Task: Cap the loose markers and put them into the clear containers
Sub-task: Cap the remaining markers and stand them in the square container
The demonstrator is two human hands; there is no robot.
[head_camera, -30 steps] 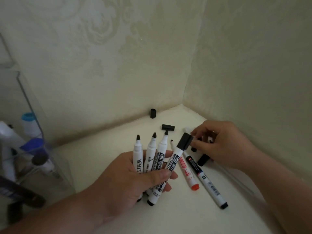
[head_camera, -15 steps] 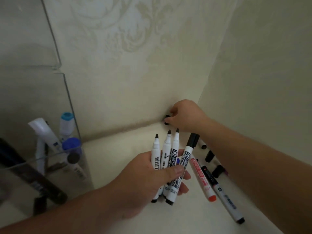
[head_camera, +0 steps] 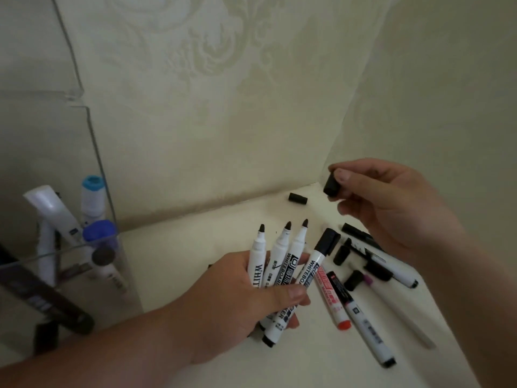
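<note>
My left hand (head_camera: pixel 243 298) grips a fan of white whiteboard markers (head_camera: pixel 282 259); three stand with bare black tips, and a fourth (head_camera: pixel 316 261) wears a black cap. Up at the right, my right hand (head_camera: pixel 391 203) pinches a loose black cap (head_camera: pixel 331 185) between thumb and fingers, above the surface. Another black cap (head_camera: pixel 298 198) lies by the back wall. A red marker (head_camera: pixel 331 298) and a black-and-white marker (head_camera: pixel 363 320) lie on the white surface beside more markers and caps (head_camera: pixel 372 261). The clear container (head_camera: pixel 92 175) stands at the left with several markers inside.
Patterned walls meet in a corner behind the surface (head_camera: pixel 195 236). A dark marker (head_camera: pixel 47 301) leans in the container's front section. The loose pile lies under my right forearm, along the right wall.
My right hand has come back from the back wall, lifted, and now pinches a black cap. The left hand's bundle has stayed about where it was. The camera has shifted.
</note>
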